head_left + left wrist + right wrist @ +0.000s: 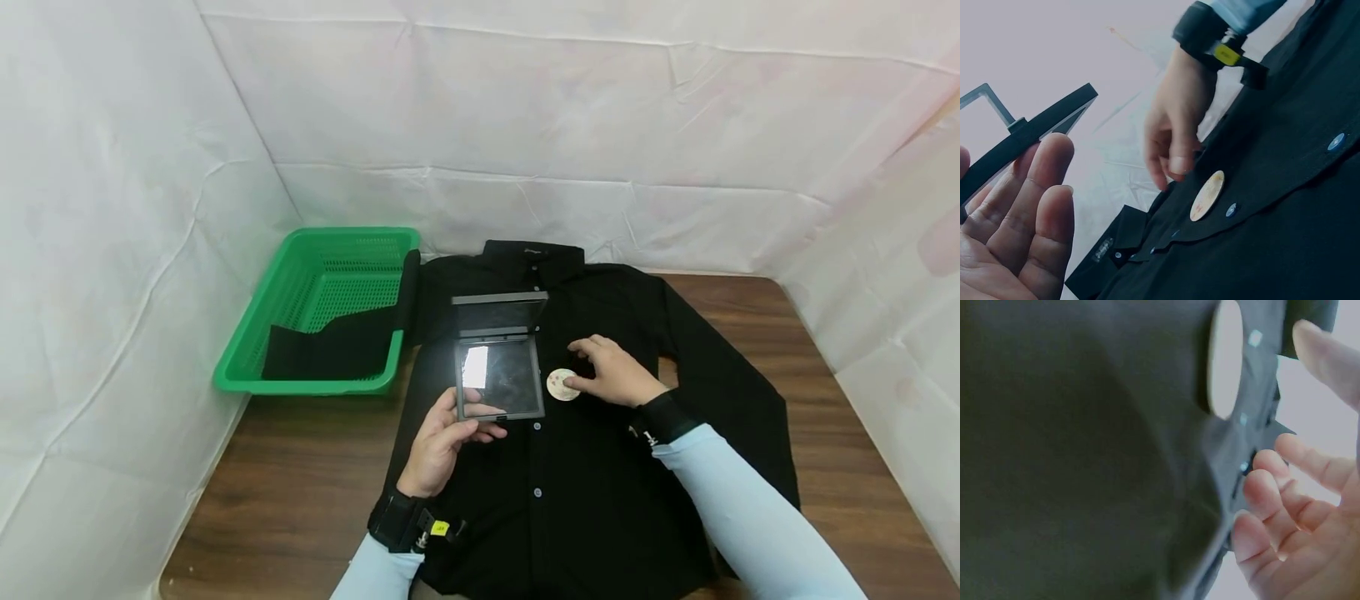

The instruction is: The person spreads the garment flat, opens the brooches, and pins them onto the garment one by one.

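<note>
My left hand (433, 454) grips the lower left edge of a dark hinged display frame (539, 379) with clear panels. Its lid stands raised at the back, and a bright reflection shows in the lower pane. Right of the frame, a round pale disc (562, 384) with small reddish marks lies on a black buttoned shirt (600, 500). My right hand (617, 375) hovers by the disc with loosely bent fingers. In the left wrist view a gap shows between that hand (1179, 119) and the disc (1207, 196). The right wrist view also shows nothing in the fingers.
At the back left stands a green plastic basket (300, 387). Black cloth (330, 346) hangs over its right rim and lies partly inside. The shirt spreads over a brown wooden table (300, 492), with white sheeting (525, 108) along the back and sides.
</note>
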`<state>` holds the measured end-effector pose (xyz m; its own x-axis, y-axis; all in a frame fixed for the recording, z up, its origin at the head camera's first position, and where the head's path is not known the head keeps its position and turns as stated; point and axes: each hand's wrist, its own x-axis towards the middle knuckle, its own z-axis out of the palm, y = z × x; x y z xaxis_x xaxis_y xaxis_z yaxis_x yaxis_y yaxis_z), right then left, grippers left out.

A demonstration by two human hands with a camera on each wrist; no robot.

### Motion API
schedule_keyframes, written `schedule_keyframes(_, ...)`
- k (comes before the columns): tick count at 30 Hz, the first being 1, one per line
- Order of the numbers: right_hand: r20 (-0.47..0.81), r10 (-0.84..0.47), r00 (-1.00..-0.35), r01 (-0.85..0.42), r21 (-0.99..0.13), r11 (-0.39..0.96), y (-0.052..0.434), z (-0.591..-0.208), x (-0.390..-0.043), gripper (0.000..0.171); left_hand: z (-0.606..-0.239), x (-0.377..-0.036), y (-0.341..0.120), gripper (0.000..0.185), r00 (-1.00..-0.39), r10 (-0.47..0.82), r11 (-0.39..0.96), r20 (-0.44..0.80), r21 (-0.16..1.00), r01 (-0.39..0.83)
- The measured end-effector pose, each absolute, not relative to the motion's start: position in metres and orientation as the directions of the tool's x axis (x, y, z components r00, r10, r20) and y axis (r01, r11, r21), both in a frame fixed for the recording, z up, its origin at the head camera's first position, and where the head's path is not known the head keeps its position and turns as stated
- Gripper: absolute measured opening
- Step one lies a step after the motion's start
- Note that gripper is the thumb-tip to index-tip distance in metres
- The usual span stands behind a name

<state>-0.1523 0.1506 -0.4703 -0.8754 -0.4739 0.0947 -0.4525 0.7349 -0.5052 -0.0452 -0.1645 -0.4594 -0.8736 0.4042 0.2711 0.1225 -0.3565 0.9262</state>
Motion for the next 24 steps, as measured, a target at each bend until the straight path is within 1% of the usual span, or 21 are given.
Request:
schedule_keyframes(3,0.129,-0.462,-0.878,-0.448,-0.565,0.693,0.157,-0.457,-0.159,0.053,-0.459,-0.045,-0.164,0.026,-0.872,0.410,-0.341,0.268,0.932,0.126)
schedule_keyframes(7,0.166,-0.433,-0.886,-0.429,-0.647,0.630,0.162,-0.434,-0.165,0.046,-0.457,-0.044,-0.164,0.028,-0.882,0.410,-0.323,0.232,0.941,0.098)
schedule_keyframes(11,0.238,-0.387,-0.891,-0.435,-0.695,0.572,0.160,-0.405,-0.168,0.036,-0.455,-0.043,-0.162,0.032,-0.889,0.417,-0.297,0.190,0.953,0.065)
schedule_keyframes(14,0.288,-0.344,-0.893,-0.428,-0.781,0.456,0.154,-0.380,-0.164,0.032,-0.455,-0.043,-0.161,0.034,-0.884,0.431,-0.279,0.178,0.959,0.057)
schedule_keyframes(17,0.315,-0.341,-0.886,-0.423,-0.850,0.315,0.145,-0.356,-0.156,0.033,-0.456,-0.043,-0.160,0.033,-0.881,0.442,-0.262,0.169,0.964,0.054)
schedule_keyframes(19,0.328,-0.367,-0.871,-0.437,-0.858,0.270,0.139,-0.344,-0.150,0.032,-0.456,-0.044,-0.159,0.034,-0.881,0.446,-0.252,0.160,0.967,0.048)
schedule_keyframes(24,0.369,-0.459,-0.808,-0.533,-0.789,0.305,0.127,-0.330,-0.136,0.024,-0.458,-0.044,-0.157,0.033,-0.886,0.445,-0.227,0.129,0.973,0.028)
